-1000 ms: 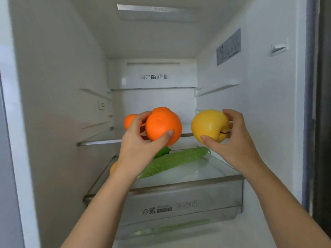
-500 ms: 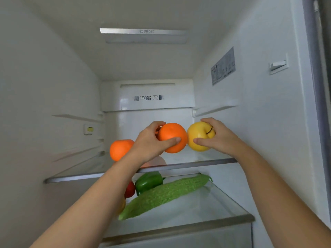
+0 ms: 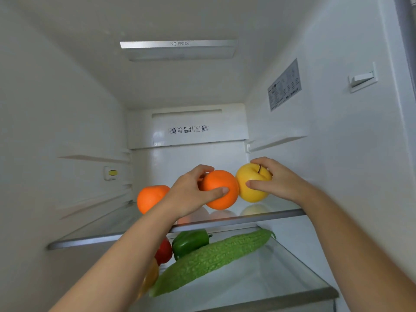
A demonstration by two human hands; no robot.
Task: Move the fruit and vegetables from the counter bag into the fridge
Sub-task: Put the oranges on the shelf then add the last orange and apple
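Note:
Both my arms reach into the open fridge. My left hand (image 3: 191,194) grips an orange (image 3: 221,190) just above the upper glass shelf (image 3: 101,235). My right hand (image 3: 278,181) holds a yellow apple (image 3: 252,192), which touches the orange on its right. A second orange (image 3: 151,198) rests on the same shelf to the left, behind my left wrist. On the lower glass shelf (image 3: 292,287) lie a long bitter gourd (image 3: 213,258), a green pepper (image 3: 190,242), a red pepper (image 3: 163,252) and a yellow one (image 3: 152,276), partly hidden by my left forearm.
White fridge walls close in on both sides. The back panel (image 3: 189,129) carries a printed label. A light strip (image 3: 179,43) marked NO FROST runs across the ceiling. A sticker (image 3: 284,85) and a plastic clip (image 3: 362,78) sit on the right wall.
Both hands have carried the orange and the apple deeper into the fridge, from in front of the shelf to over it. The view has tilted upward.

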